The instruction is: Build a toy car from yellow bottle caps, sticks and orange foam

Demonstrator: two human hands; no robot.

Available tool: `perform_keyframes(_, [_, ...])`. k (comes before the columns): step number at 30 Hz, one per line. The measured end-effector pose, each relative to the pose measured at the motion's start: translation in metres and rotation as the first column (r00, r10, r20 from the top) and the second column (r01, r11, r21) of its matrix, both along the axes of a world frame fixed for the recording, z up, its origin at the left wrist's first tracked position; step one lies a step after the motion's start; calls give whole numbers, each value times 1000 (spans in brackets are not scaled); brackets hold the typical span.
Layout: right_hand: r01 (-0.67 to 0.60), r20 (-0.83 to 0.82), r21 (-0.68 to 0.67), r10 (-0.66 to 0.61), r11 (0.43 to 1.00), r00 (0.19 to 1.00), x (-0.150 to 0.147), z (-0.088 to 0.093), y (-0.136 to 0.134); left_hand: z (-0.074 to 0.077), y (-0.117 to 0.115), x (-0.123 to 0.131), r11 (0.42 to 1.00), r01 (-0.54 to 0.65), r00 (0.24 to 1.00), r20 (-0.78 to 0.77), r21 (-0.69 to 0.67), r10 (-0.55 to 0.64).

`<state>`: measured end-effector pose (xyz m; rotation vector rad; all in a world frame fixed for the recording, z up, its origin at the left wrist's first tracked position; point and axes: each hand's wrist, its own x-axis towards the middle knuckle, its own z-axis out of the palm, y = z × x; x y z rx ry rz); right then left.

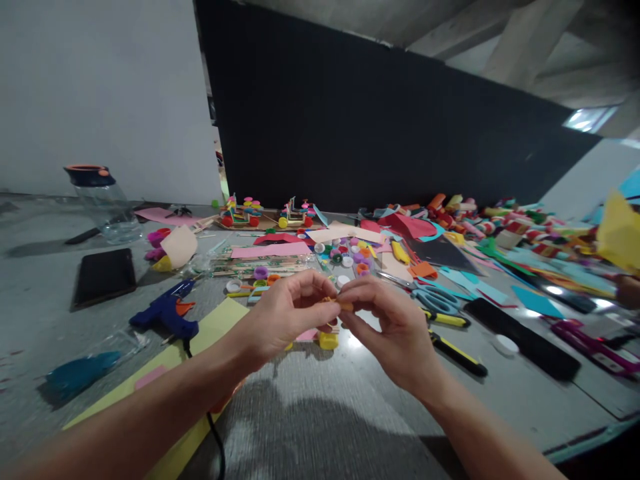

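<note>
My left hand (287, 313) and my right hand (395, 327) meet above the grey table (310, 413), fingertips pinched together on a small orange-yellow craft piece (340, 304) held between them. Both hands are closed in a pinch. A yellow bottle cap (329, 341) lies on the table just under the hands. Several coloured bottle caps (350, 257) and a pink paper strip (270, 251) lie beyond the hands.
A blue glue gun (167, 312) with a black cord rests on yellow paper (210, 333) at left. A black phone (105, 275) and a glass jar (103, 203) stand farther left. Scissors (435, 298), a yellow-black utility knife (457, 357), a black case (525, 340) and heaps of coloured paper lie right.
</note>
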<state>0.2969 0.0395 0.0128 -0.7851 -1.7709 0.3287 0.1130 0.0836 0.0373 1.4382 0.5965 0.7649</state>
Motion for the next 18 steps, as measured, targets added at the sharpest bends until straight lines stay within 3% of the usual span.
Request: perform_keyframes(18, [75, 66, 0, -75, 997, 995, -6, -6, 2, 0, 1, 1, 994, -30, 999, 11, -106, 32])
